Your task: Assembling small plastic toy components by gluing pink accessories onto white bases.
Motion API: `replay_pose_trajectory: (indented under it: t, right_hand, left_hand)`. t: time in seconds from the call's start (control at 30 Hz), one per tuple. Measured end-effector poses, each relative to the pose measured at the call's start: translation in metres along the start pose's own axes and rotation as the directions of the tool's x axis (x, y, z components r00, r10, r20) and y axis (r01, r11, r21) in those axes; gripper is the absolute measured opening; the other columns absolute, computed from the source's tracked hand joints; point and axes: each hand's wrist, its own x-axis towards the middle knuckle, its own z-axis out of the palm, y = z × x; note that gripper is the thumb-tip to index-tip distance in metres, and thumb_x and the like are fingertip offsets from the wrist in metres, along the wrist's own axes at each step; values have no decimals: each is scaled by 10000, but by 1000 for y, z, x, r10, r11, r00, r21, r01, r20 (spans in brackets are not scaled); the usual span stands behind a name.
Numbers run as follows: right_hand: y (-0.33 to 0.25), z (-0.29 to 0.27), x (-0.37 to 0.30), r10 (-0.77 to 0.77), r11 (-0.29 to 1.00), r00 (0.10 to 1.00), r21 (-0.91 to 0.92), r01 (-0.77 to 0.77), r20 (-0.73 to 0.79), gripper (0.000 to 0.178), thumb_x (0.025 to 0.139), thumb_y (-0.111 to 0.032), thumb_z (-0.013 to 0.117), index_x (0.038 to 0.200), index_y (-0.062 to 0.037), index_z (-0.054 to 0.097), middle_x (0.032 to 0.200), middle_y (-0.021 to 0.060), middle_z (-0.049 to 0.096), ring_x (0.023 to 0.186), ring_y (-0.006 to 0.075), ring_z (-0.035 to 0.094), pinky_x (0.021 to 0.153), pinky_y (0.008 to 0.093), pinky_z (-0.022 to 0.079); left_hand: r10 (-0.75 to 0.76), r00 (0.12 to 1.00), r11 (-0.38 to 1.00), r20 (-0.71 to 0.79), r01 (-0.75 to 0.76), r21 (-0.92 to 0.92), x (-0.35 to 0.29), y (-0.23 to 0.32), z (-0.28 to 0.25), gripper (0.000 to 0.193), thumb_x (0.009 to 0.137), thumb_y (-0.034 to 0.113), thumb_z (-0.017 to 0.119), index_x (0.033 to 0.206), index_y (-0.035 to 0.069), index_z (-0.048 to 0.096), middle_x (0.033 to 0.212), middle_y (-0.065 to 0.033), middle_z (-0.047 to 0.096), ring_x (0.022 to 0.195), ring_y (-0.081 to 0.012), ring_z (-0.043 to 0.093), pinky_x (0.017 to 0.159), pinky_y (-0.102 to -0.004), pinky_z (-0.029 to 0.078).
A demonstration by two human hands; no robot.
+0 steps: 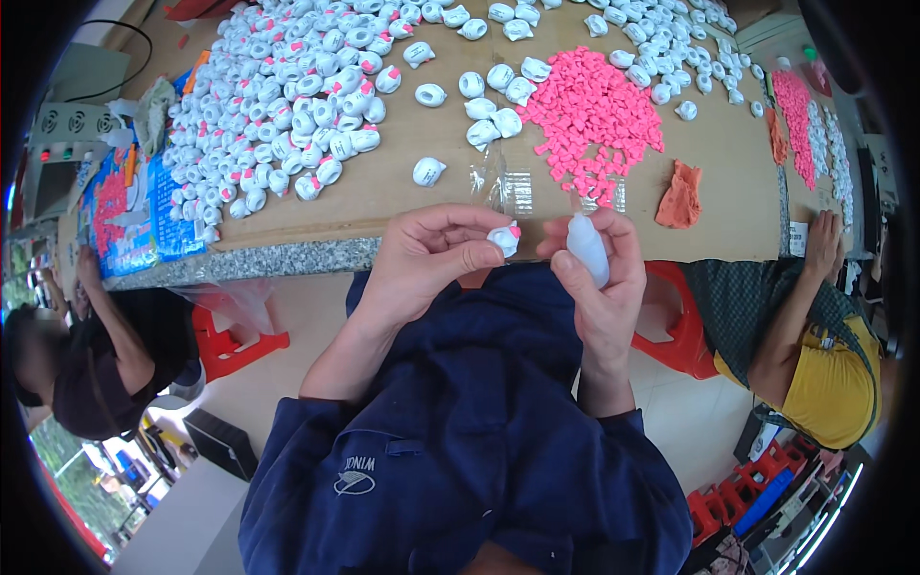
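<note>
Between the thumb and fingers of my left hand point(428, 251) is a small white plastic piece point(504, 240) with a bit of pink on its upper right edge. My right hand point(610, 278) is closed around a translucent white squeeze bottle point(586, 251) whose thin tip points up. Both hands are held close together at the table's near edge, the bottle and the white piece apart. Just beyond them lies a heap of small pink pieces point(599, 120). One loose white piece point(428, 172) rests on the cardboard beyond my left hand.
Many white pieces point(287, 105), some with pink bits, cover the cardboard-topped table point(412, 206) at left; more white pieces point(661, 48) lie far right. An orange cloth point(679, 195) is right of the pink heap. Co-workers sit left and right, near red stools point(225, 347).
</note>
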Motion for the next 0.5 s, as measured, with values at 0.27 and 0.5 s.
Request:
replay_pose_trajectory:
  t: [0.27,0.5]
  right_hand:
    - [10,4,3,-92,980,994,-173,101,56,327,739,93,598,1010,-10,445,908,100,593,838,114,569,738,215,455]
    - [5,5,3,39,991,999,-126,-33,38,305,743,79,590,1001,1,445,863,101,602,765,105,577,676,215,473]
  left_hand:
    - [-60,997,998,-50,61,21,-2,-5,9,243,827,57,574,1041,-58,578,886,-143,636,736,-179,633,682,-262,521]
    - [-54,997,998,-47,56,38,-2,-6,9,231,832,73,573,1020,-61,587,862,-158,637,715,-203,643,643,-261,537]
